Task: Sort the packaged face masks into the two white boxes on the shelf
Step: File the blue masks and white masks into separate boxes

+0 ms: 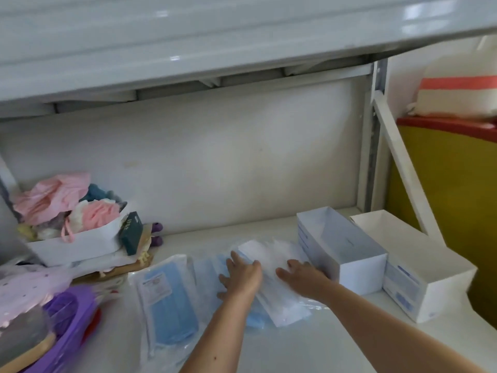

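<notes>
Nearest: left hand (pixel 242 275) and right hand (pixel 302 278), fingers relaxed, flat on loose pile of clear-wrapped blue and white face masks (pixel 271 281) mid-shelf. Two open white cardboard boxes (pixel 357 267) just right, apparently empty. Sorting barely begun; next, pinch one packet, carry rightward.

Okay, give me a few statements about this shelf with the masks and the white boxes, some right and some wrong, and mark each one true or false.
1. Both hands, left hand and right hand, rest on the heap of clear-wrapped blue face masks. True.
2. The two open white cardboard boxes stand left of the masks. False: they stand to the right, side by side.
3. Both boxes look empty inside. True.
4. A long pack of blue masks lies apart, left of the hands. True.
5. The white tray of pink and white fabric items sits inside a box. False: it sits at the shelf's left end.
</notes>
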Tool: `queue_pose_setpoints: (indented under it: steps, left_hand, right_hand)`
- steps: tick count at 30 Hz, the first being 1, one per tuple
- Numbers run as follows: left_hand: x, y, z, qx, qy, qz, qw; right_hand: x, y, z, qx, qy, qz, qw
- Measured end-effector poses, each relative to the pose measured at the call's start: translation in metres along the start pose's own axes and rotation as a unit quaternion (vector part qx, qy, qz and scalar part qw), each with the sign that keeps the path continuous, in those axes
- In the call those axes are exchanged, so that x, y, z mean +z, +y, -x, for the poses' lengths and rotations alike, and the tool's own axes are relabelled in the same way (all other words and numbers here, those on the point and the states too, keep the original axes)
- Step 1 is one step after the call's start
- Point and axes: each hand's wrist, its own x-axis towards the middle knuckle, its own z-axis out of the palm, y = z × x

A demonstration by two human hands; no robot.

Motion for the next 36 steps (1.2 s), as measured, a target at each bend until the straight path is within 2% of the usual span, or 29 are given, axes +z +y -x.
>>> queue_pose_setpoints:
  steps: [3, 5, 7, 8, 11, 13, 15, 17, 20, 23, 29, 33, 36]
  left_hand:
    - [0.006, 0.007, -0.012, 0.05, -0.013, -0.049, 0.997]
    - [0.009, 0.015, -0.022, 0.095, -0.039, -0.022, 0.994]
    - [0.009, 0.021, -0.023, 0.128, -0.04, 0.038, 0.99]
    - [0.007, 0.023, -0.022, 0.128, -0.017, 0.064, 0.99]
    - [-0.008, 0.019, -0.016, 0.037, 0.065, 0.097, 0.992]
    - [-0.014, 0.008, -0.016, -0.045, 0.082, 0.102, 0.99]
    - [-0.017, -0.002, -0.019, -0.101, 0.075, 0.158, 0.979]
    - [-0.018, -0.007, -0.017, -0.096, 0.038, 0.218, 0.97]
    - [-0.02, -0.011, -0.017, -0.071, 0.032, 0.254, 0.964]
    - [-0.025, -0.004, -0.013, -0.082, 0.033, 0.281, 0.955]
    - [-0.011, 0.008, -0.004, -0.013, -0.128, 0.31, 0.942]
    - [-0.003, 0.003, -0.006, 0.004, -0.146, 0.337, 0.93]
    - [-0.004, 0.001, -0.008, 0.013, -0.102, 0.327, 0.939]
  right_hand:
    - [0.011, 0.01, -0.008, -0.015, 0.027, -0.04, 0.999]
    - [0.016, 0.015, -0.006, 0.013, 0.017, -0.108, 0.994]
    - [0.014, 0.013, -0.003, -0.014, 0.007, -0.028, 0.999]
    - [0.012, 0.012, -0.003, -0.035, 0.008, -0.001, 0.999]
    - [0.005, 0.011, -0.007, -0.039, 0.013, 0.005, 0.999]
    - [0.006, 0.008, -0.005, -0.038, 0.018, 0.032, 0.999]
    - [0.012, 0.008, -0.005, -0.04, 0.007, 0.062, 0.997]
    - [0.017, 0.008, -0.005, -0.043, -0.009, 0.078, 0.996]
    - [0.018, 0.007, -0.004, -0.057, -0.013, 0.074, 0.996]
    - [0.015, 0.007, -0.008, -0.059, -0.007, 0.034, 0.998]
    - [0.007, 0.008, -0.011, -0.064, -0.015, -0.137, 0.988]
    - [0.005, 0.011, -0.01, -0.068, -0.013, -0.182, 0.981]
    - [0.002, 0.012, -0.008, -0.076, -0.014, -0.2, 0.977]
